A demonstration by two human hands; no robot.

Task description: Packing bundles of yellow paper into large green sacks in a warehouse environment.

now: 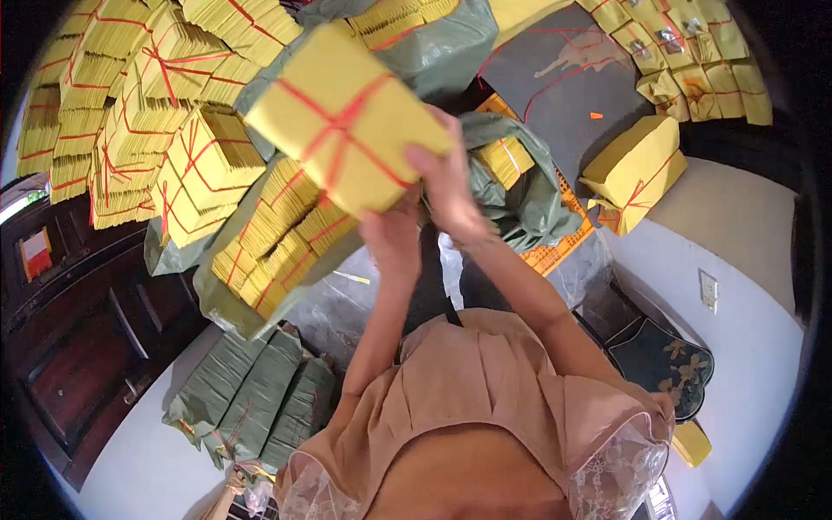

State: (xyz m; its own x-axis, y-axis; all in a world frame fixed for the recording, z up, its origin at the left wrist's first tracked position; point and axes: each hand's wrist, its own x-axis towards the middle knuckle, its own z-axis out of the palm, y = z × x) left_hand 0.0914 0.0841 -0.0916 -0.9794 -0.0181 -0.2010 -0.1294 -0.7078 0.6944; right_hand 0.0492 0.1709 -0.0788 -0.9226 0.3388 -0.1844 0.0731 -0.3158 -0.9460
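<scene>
A thick bundle of yellow paper, tied crosswise with red string, is lifted in front of me and tilted. My left hand grips its lower edge from below, the fingers partly hidden behind it. My right hand holds the right end, thumb across the top face. Below and left of the bundle, an open green plastic sack holds several similar yellow stacks with red string. To the right of my hands lies another green sack, its mouth spread around a small yellow stack.
Tied yellow bundles are piled high at the far left, others at the far right. A dark grey tabletop carries loose red string. Full green sacks lie lower left, near a dark wooden door. A cushioned chair stands right.
</scene>
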